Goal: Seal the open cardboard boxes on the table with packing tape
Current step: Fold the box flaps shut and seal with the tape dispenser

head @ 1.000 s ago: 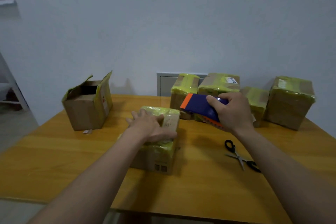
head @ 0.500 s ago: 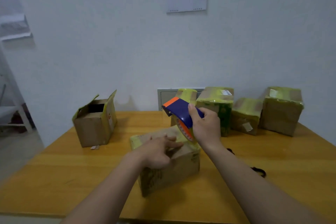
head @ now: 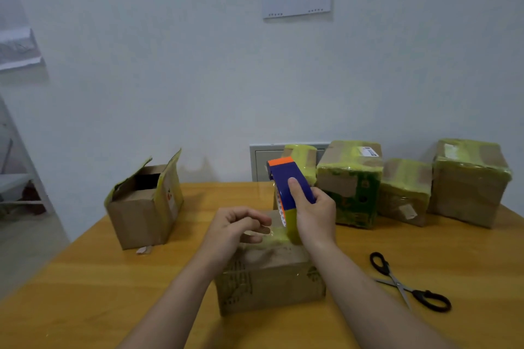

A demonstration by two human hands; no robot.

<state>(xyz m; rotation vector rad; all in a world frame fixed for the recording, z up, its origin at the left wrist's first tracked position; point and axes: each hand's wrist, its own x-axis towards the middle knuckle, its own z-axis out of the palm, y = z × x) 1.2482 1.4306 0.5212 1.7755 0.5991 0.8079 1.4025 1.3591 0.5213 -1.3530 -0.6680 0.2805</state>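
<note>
Within the last second the near box (head: 269,278) turns on the desk (head: 85,278), so a plain brown side now faces the person instead of its label side. The tape dispenser (head: 283,176), a second back held clear of the box to the right, now stands upright with its roll end down on the box's top, towards the far edge. The right hand (head: 314,215) has its grip closed round the dispenser, thumb up along the blue body. The left hand (head: 232,228) no longer lies flat on the lid. Its fingers are curled with the thumb against the forefinger just beside the roll. Whether that grip holds the tape's free end I cannot tell, as the film is too clear to see. This looks like the start of another strip on this box. The open box (head: 141,207) at the far left has its flaps up and is unsealed, while the taped boxes (head: 350,178) line the far right. The scissors (head: 408,283) lie near right, untouched.
</note>
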